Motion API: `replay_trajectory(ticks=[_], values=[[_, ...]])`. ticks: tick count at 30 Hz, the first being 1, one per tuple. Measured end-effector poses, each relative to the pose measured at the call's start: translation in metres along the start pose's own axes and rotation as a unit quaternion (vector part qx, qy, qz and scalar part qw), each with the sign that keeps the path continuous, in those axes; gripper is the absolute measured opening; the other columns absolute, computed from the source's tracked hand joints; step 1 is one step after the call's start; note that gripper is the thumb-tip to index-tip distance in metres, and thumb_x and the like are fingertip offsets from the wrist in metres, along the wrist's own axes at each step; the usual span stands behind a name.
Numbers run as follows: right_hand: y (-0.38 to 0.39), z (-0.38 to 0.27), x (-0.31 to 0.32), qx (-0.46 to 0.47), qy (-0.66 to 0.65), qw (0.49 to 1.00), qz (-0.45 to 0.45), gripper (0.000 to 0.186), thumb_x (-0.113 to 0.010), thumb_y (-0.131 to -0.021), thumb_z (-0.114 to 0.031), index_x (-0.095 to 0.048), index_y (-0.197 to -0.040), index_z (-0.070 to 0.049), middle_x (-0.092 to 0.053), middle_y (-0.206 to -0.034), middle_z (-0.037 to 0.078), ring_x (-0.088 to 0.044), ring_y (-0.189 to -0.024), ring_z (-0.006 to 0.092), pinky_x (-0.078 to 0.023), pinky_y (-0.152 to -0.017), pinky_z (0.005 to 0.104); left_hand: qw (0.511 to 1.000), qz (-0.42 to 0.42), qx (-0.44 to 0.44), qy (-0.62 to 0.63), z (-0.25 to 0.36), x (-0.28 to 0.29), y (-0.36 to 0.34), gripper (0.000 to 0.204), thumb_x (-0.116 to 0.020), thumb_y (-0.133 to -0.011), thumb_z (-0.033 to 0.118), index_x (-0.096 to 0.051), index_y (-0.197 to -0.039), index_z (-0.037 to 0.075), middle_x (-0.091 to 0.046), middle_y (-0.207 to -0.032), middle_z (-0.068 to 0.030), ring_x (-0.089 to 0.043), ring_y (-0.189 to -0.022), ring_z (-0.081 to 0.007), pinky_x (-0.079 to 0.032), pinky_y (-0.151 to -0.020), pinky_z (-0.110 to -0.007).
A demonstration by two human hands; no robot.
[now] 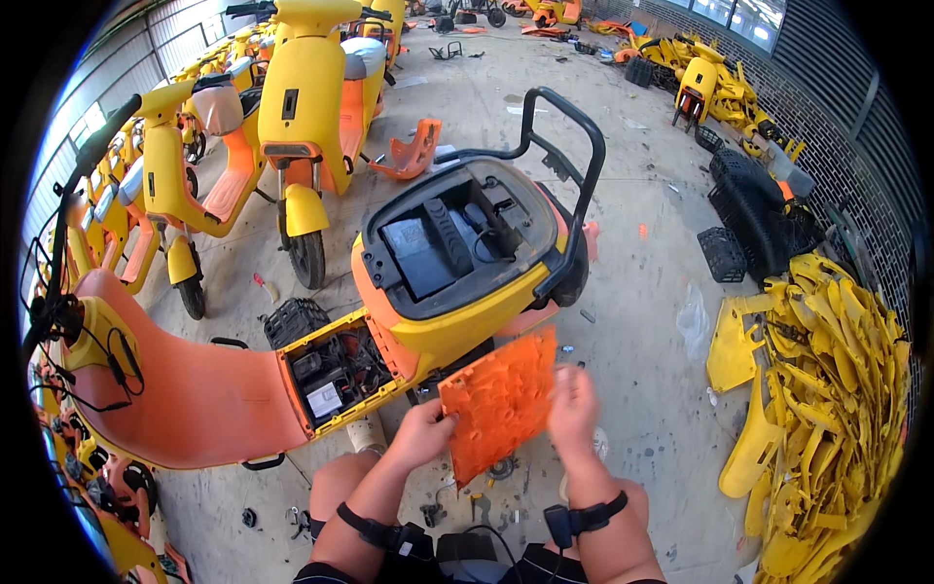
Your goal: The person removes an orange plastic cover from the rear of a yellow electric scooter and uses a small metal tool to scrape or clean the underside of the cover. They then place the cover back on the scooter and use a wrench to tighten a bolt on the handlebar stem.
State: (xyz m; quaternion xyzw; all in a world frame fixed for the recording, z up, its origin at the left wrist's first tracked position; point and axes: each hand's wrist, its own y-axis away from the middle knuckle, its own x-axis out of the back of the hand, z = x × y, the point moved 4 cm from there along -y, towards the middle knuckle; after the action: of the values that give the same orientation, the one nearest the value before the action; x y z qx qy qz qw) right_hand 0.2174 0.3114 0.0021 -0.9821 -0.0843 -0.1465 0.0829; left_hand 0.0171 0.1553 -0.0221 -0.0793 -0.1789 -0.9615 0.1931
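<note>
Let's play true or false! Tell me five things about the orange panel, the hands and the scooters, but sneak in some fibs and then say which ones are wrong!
1. The left hand holds an edge of the orange panel. True.
2. The big heap of yellow parts is on the picture's left side. False: the heap of yellow parts is on the right.
3. The black bin at the back of the nearest scooter is open. True.
4. The orange panel lies flat on the floor. False: it is held up above the floor.
5. The right hand is by the panel's right edge. True.
</note>
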Motion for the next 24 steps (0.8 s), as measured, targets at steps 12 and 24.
replay_trajectory(ticks=[12, 24], values=[[-0.022, 0.074, 0.129, -0.279, -0.261, 0.905, 0.187, 0.021, -0.051, -0.104, -0.023, -0.061, -0.111, -0.006, -0.053, -0.075, -0.001, -0.036, -0.050, 0.0080, -0.030, -0.045, 0.0253, 0.871, 0.167, -0.088, 0.453, 0.009, 0.086, 0.066, 0.033, -0.062, -0.091, 0.005, -0.061, -0.124, -0.002, -0.071, -0.116, -0.0124, -0.070, -0.104, -0.0231, -0.055, -0.093, -0.037], [0.003, 0.031, 0.035, -0.320, -0.472, 0.811, -0.133, 0.024, -0.049, -0.105, -0.019, -0.060, -0.116, -0.001, -0.066, -0.095, 0.003, -0.059, -0.072, 0.0116, -0.048, -0.066, 0.0266, 0.741, 0.129, -0.051, 0.657, -0.007, 0.023, 0.032, 0.041, -0.055, -0.098, 0.010, -0.049, -0.139, 0.005, -0.063, -0.135, -0.0091, -0.064, -0.120, -0.0229, -0.053, -0.103, -0.039]])
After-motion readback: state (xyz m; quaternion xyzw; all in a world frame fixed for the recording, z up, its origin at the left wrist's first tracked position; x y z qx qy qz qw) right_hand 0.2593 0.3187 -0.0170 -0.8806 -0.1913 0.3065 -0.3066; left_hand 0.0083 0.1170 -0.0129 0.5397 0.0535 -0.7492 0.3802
